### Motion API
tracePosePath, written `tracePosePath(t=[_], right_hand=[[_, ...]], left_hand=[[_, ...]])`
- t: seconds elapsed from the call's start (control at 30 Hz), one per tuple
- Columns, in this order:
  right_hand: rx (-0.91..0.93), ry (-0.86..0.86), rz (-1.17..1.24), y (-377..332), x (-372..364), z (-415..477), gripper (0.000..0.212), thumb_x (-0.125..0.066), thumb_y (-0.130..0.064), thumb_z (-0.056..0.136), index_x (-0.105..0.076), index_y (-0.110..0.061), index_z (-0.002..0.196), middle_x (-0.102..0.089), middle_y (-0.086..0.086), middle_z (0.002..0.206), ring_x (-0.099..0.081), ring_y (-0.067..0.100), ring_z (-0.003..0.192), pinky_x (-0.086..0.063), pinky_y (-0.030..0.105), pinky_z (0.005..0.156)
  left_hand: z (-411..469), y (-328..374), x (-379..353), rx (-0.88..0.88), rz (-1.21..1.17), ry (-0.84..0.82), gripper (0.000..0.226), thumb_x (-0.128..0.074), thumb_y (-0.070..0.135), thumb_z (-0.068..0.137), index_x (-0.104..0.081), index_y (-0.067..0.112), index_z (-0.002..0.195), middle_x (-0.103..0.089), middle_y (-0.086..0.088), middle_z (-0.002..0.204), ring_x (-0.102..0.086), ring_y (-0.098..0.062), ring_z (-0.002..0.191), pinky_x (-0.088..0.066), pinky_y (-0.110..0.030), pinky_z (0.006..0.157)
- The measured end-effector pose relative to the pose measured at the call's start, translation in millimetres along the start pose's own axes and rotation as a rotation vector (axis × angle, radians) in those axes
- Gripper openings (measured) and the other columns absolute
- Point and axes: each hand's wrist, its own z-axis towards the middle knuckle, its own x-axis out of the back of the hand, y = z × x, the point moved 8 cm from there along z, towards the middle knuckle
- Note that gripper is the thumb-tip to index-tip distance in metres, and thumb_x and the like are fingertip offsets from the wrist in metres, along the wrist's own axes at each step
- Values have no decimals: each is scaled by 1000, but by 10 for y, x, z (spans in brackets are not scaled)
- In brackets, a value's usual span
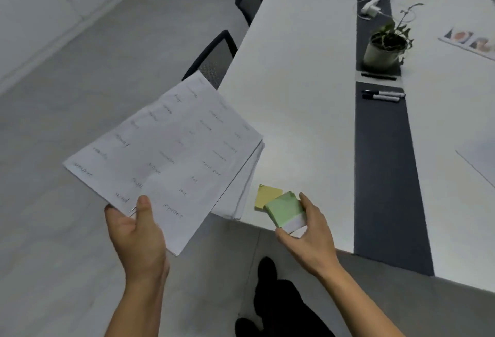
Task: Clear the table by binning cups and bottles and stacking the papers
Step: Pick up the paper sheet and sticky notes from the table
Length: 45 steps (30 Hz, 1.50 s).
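Holding a stack of papers (166, 154) in my left hand (134, 229), I have the thumb pressed on top of the near corner and the fingers curled underneath, so the sheets are pinched between them. A paper clip (133, 210) sits at that corner, just beside the thumb. The top sheet carries scattered handwritten words. Most of the stack hangs out over the grey floor (67, 122), and its right edge reaches over the near corner of the white table (302, 95). The lower sheets fan out a little there; I cannot tell whether they rest on the tabletop.

My right hand (308, 232) is curled round a green pad of sticky notes (285, 210), thumb on the near side and fingers on the far side. The pad is tilted and overlaps a yellow pad (266, 197) lying flat on the table near the corner.

Farther along, a dark strip (383, 162) runs down the middle of the table. Two markers (383, 95) lie across it, with a potted plant (385, 44) beyond them and a white charger with its cable (371, 7) further still. A printed sheet with pictures (468, 41) lies to the right of the plant. Black chairs (214, 57) are pushed in along the table's left side. My dark shoes (265, 269) show below, between my arms.
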Motion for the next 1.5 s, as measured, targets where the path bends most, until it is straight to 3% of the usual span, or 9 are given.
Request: tracePosePath(t=[0.13,0.47,0.7,0.83,1.0,1.13,1.27,1.37,1.5], right_hand=[[-139,27,-23,303,-350,441,93,-71,-45,75,-23,-31,153,-41,-12,137,-39,10,129,-36,25,94],[-420,325,-141,596,-1076,908,83,-73,-58,68,-41,-23,136,-43,-1,128,-44,19,120,-47,38,95],[-561,383,-352,653,-1354,1033,67,-69,-50,69,-51,-18,126,-49,5,121,-46,29,110,-42,40,87],[-635,389,-354,554,-1418,1072,68,-67,-45,77,-45,-19,136,-46,4,138,-43,30,118,-43,41,90],[-691,254,-339,438,-1585,1021,106,-65,-67,78,-7,-26,157,10,9,165,-6,33,148,-21,51,116],[-435,579,-86,-483,-1282,1125,110,-72,-53,81,6,-31,156,22,-6,162,5,25,152,-9,50,122],[-52,458,-180,-1569,-890,1378,88,-68,-43,88,-12,-37,156,1,-18,164,8,5,151,0,27,119],[-28,125,-210,-1868,-810,1472,37,-59,-42,94,-54,-42,131,-54,-27,134,-47,2,129,-38,25,105],[-145,60,30,-1762,-838,1304,19,-57,-31,99,-71,-29,87,-72,-19,86,-67,4,81,-50,20,69]], left_hand=[[481,-160,-417,9,46,-47,23,-50,11,101,-53,33,105,-66,14,113,-67,-8,105,-56,-19,81],[1423,-466,-685,22,151,-150,24,-50,8,100,-54,28,111,-69,11,112,-67,-11,106,-56,-29,90],[2126,-725,-1067,94,187,-450,30,-49,10,101,-52,21,128,-66,5,124,-66,-13,110,-56,-25,88],[2427,-770,-1213,128,219,-633,18,-50,14,102,-54,27,113,-67,8,114,-66,-13,104,-59,-24,79],[2730,-708,-1233,122,206,-789,20,-52,13,101,-56,31,106,-68,3,114,-66,-18,102,-51,-36,84],[2890,-449,-1399,-69,321,-1013,19,-54,18,99,-56,36,96,-67,8,98,-64,-11,86,-51,-35,72],[2844,-147,-1830,-351,506,-1447,28,-40,21,86,-57,40,96,-61,16,94,-59,-6,84,-47,-26,67],[2679,31,-2088,-404,489,-1699,29,-39,17,88,-63,29,101,-64,11,101,-62,-11,94,-49,-21,77],[2656,-26,-2306,-15,382,-1856,38,-66,45,90,-63,23,121,-70,0,113,-67,-19,104,-54,-34,86]])
